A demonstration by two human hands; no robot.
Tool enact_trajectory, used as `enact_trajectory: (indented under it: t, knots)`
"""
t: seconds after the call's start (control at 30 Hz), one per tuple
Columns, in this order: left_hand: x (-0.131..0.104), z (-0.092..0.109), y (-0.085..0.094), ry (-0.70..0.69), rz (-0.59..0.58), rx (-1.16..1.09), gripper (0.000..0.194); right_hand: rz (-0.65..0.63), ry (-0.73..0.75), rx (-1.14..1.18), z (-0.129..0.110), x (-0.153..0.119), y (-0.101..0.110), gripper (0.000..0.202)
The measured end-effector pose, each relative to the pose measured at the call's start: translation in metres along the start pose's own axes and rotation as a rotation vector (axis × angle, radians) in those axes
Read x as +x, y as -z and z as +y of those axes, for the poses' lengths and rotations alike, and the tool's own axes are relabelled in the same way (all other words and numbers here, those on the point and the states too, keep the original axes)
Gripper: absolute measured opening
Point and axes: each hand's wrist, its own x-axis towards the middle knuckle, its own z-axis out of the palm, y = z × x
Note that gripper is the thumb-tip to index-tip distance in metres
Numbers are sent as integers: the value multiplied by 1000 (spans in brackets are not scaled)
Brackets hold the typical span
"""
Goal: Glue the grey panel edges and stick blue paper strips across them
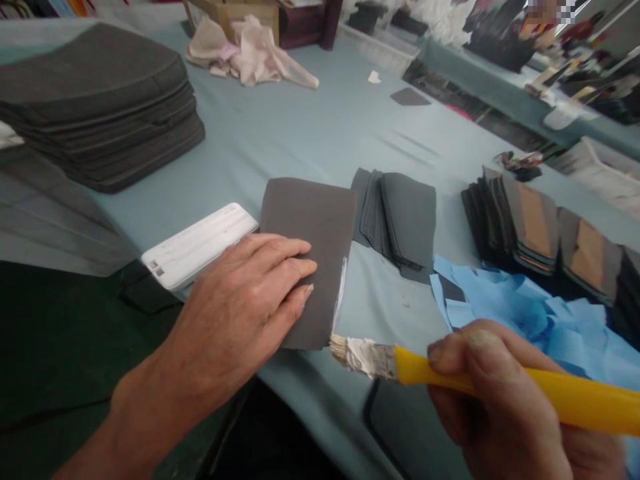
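Note:
My left hand (250, 300) lies flat on a dark grey rectangular piece (313, 227) on the light blue table (310, 133), pressing down its lower left part. A white streak of glue runs along the piece's right edge. My right hand (500, 400) grips the yellow handle of a brush (450, 373). The brush's glue-caked bristles touch the piece's bottom right corner.
A white flat block (197, 243) lies left of the piece. A fanned stack of grey pieces (400, 217) sits to its right. Further right are blue paper scraps (540, 313) and stacks with brown faces (540, 227). A tall grey stack (100, 100) rises at far left, pink cloth (250, 50) at the back.

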Motion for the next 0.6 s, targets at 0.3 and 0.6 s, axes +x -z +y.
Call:
enact_trajectory:
  t: [0.3, 0.6]
  knots:
    - [-3, -1, -4, -7, 37, 52, 23, 27, 160, 128, 8, 55, -14, 47]
    - [-3, -2, -6, -27, 96, 125, 27, 79, 324, 80, 8, 100, -25, 48]
